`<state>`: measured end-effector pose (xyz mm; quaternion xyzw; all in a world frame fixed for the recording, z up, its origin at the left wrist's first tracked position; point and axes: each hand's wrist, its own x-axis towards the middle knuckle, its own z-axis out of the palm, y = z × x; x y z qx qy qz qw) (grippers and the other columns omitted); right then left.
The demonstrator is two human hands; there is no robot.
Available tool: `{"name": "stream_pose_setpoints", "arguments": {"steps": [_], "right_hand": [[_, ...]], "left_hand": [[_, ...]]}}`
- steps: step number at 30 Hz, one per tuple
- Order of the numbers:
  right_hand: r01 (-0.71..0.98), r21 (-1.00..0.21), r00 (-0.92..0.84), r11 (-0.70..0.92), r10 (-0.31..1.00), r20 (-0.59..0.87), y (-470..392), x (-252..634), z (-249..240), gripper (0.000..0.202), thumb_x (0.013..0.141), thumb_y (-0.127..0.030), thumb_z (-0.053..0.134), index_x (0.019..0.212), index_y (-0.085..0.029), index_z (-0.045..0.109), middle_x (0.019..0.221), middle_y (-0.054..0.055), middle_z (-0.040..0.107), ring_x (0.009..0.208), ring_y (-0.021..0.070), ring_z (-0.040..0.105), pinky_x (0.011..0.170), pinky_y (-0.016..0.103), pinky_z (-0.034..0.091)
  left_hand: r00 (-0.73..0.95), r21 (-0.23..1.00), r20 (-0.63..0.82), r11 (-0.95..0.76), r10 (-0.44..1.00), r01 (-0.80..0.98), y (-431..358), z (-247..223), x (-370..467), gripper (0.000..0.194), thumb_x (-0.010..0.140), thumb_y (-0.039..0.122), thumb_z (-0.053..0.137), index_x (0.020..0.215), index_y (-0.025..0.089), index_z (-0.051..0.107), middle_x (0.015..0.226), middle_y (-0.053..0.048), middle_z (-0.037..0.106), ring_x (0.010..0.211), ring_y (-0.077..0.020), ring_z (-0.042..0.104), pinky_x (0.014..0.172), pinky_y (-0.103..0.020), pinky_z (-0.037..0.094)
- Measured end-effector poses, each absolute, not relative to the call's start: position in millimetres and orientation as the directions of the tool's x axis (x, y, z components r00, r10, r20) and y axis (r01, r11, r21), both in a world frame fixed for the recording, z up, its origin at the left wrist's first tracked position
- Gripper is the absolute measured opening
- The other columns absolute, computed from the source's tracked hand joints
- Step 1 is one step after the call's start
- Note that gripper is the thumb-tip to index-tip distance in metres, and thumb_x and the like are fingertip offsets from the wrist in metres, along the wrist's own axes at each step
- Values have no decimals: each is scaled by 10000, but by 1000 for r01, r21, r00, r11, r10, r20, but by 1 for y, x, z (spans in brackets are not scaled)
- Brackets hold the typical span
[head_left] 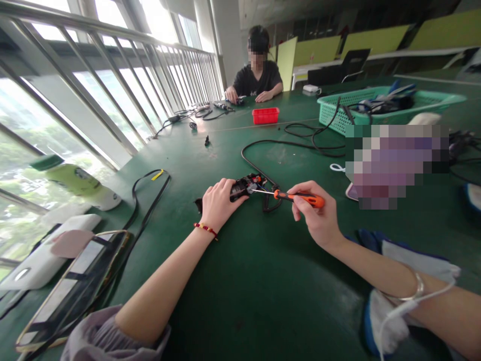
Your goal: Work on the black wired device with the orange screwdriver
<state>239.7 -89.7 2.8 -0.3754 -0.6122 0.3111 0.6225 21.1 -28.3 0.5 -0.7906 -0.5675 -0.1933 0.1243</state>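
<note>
My left hand (221, 201) is wrapped over a black device with exposed inner parts (242, 187), holding it against the green table (240, 281). Small red and blue parts show at the device's right end, and its left end is partly covered by my fingers. In my right hand (317, 215) is an orange-and-black screwdriver (300, 197). The screwdriver's metal shaft points left, with its tip at the open right part of the device; whether it touches a screw is too small to tell. A black cable (259, 142) runs back from the device.
A green basket (334, 113) of tools and a red box (265, 116) stand farther back. Opposite sits a person (259, 75) handling something dark. Gloves (409, 258) lie beneath my right forearm. At left are a bottle (78, 183), a phone-like case (75, 286) and a strap (150, 200).
</note>
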Motion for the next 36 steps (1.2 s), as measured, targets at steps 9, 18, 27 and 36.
{"name": "stream_pose_setpoints", "arguments": {"steps": [9, 18, 27, 36], "right_hand": [[140, -849, 55, 510, 852, 520, -88, 241, 3, 115, 855, -268, 525, 795, -181, 573, 616, -45, 507, 421, 51, 424, 427, 214, 322], [220, -808, 193, 546, 788, 585, -85, 241, 0, 166, 736, -153, 603, 869, -201, 516, 785, -23, 522, 587, 98, 533, 588, 263, 430], [229, -821, 101, 523, 826, 555, -89, 240, 4, 79, 796, -209, 553, 870, -202, 529, 639, -51, 483, 498, 83, 452, 522, 243, 383], [196, -868, 73, 456, 876, 476, -90, 240, 5, 57, 818, -239, 535, 855, -199, 516, 538, -80, 403, 420, 70, 377, 437, 222, 317]], "left_hand": [[313, -24, 447, -338, 838, 941, -29, 3, 22, 405, 794, 526, 556, 1017, 188, 541, 947, -47, 622, 829, -228, 600, 700, -309, 408], [337, -21, 451, -368, 826, 930, -28, 4, 21, 319, 817, 468, 533, 970, 188, 533, 903, -40, 614, 822, -215, 597, 684, -301, 407], [361, -17, 463, -399, 809, 917, -29, 4, 20, 313, 811, 463, 542, 966, 191, 539, 897, -36, 607, 816, -211, 597, 677, -294, 412], [381, 10, 450, -431, 808, 902, -26, 3, 16, 337, 821, 493, 526, 984, 198, 545, 908, -35, 617, 825, -208, 601, 687, -289, 422]]}}
